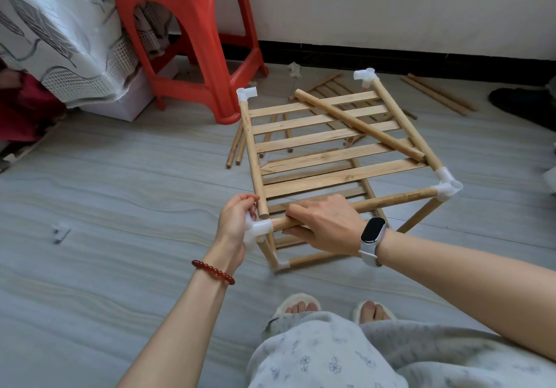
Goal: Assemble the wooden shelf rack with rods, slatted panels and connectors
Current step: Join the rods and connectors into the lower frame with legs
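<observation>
The left hand (237,222) pinches the white connector (259,229); the right hand (325,222) grips the front rod (391,200). The rack looks light and wobbly, best held near its joints.

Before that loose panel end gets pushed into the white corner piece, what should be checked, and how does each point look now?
1. Left hand grips near-left connector: ok.
2. Right hand holds front rod: ok.
3. Panel side rod end seated in that connector: not ok, it sits free.
4. Loose rod lying across slatted panel: not ok, may roll.
5. Near-right connector joined: ok.
6. Lower joints tight: cannot tell.
</observation>
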